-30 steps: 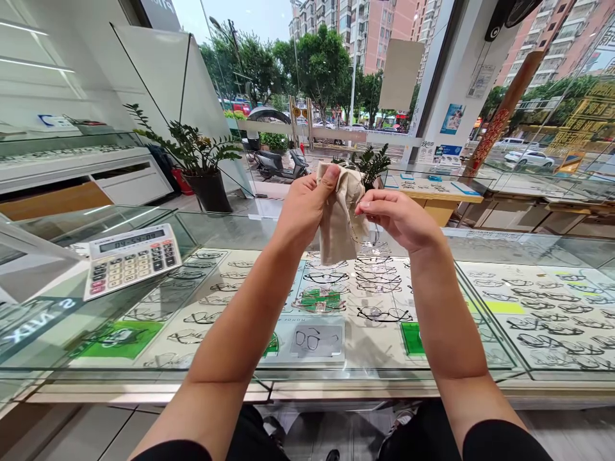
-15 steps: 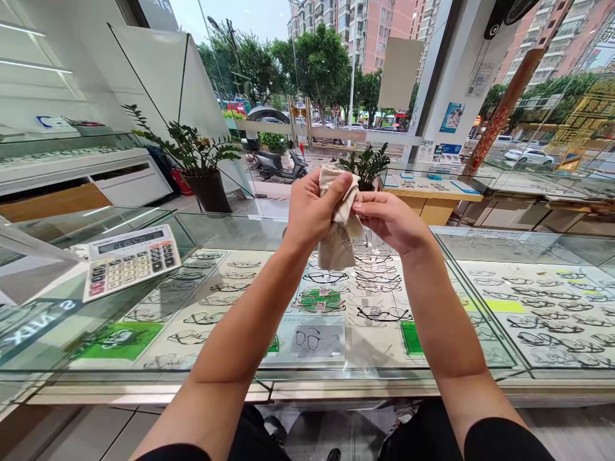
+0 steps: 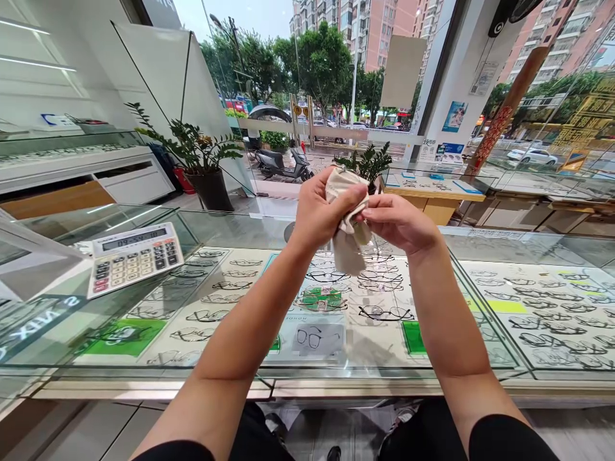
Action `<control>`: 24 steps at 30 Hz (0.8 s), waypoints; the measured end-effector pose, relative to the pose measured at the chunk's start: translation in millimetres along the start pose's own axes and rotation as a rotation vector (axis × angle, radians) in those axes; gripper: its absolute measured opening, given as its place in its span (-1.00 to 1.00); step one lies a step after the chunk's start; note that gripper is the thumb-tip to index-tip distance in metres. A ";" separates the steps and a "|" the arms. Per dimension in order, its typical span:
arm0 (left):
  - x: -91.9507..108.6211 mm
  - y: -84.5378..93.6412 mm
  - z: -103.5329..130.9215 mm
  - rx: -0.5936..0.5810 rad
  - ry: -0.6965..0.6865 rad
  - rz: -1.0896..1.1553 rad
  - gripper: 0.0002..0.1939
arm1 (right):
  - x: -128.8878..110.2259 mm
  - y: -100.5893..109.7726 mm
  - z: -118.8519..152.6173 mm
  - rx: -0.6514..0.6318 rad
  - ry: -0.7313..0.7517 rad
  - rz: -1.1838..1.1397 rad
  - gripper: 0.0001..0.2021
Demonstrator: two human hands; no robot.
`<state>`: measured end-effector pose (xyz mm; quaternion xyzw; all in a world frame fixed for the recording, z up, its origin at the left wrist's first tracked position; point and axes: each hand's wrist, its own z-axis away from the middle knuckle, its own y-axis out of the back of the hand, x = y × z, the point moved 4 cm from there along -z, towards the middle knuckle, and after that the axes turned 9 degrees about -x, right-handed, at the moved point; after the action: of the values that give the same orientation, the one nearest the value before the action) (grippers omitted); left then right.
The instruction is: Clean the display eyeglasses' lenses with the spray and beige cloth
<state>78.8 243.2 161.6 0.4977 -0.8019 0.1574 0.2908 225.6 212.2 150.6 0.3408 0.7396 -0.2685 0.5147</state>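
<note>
A crumpled cream cleaning cloth (image 3: 350,251) is bunched up above the glass counter, its lower end hanging free. My left hand (image 3: 321,208) is closed round it, with the thumb pressed across the top of the folds. Close against the cloth's right side, my right hand (image 3: 401,221) has thumb and fingertips pinched together. What those fingertips grip is too small to make out; the cloth's folds hide anything wrapped inside.
Below my hands, the glass display counter (image 3: 307,370) holds rows of eyeglasses (image 3: 385,313). A calculator (image 3: 136,256) rests on its left part. Beyond stand a potted plant (image 3: 211,173), a glass front and another display table (image 3: 432,186).
Both hands and the cloth have shifted slightly to the right and down in the view. The left hand's hold on the cloth and the right hand's pinch look the same.
</note>
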 end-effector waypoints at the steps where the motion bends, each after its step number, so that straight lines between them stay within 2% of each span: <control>1: 2.1 -0.9 1.9 0.049 -0.028 -0.030 -0.47 | 1.2 -3.9 -1.4 -0.025 0.001 -0.008 -0.72; 3: 5.2 -0.1 4.0 0.115 -0.059 -0.065 -0.47 | 1.0 -9.2 -2.5 -0.040 0.005 -0.008 -0.71; 5: 6.1 3.8 2.8 0.112 -0.054 -0.059 -0.44 | -2.4 -9.6 -0.7 -0.013 0.011 0.009 -0.73; 8: 5.3 10.6 -3.5 -0.034 -0.024 -0.017 -0.41 | -10.0 -2.5 5.1 0.069 0.035 0.037 -0.79; 10: 4.8 13.4 -7.0 -0.153 -0.013 -0.006 -0.45 | -13.0 2.0 7.7 0.095 0.047 0.038 -0.81; 13: 3.9 13.4 -8.4 -0.222 -0.006 -0.002 -0.46 | -10.7 2.8 6.6 0.079 0.029 0.011 -0.78; 15: 4.8 10.7 -6.8 -0.184 -0.031 -0.016 -0.43 | -6.0 -1.1 3.0 0.049 0.014 -0.018 -0.75; 20: 11.7 7.6 1.2 0.048 -0.146 -0.118 -0.41 | 3.7 -17.8 -6.2 -0.052 0.009 -0.058 -0.69; 22: 10.8 10.9 1.1 0.058 -0.139 -0.087 -0.40 | 2.3 -20.2 -5.4 -0.044 0.013 -0.049 -0.69; 24: 7.9 15.1 -2.0 -0.010 -0.098 -0.020 -0.40 | -3.3 -18.0 -1.1 0.000 0.032 -0.035 -0.72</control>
<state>63.3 245.6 168.6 0.5113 -0.8109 0.1257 0.2553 211.7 201.1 154.9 0.3321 0.7536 -0.2717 0.4980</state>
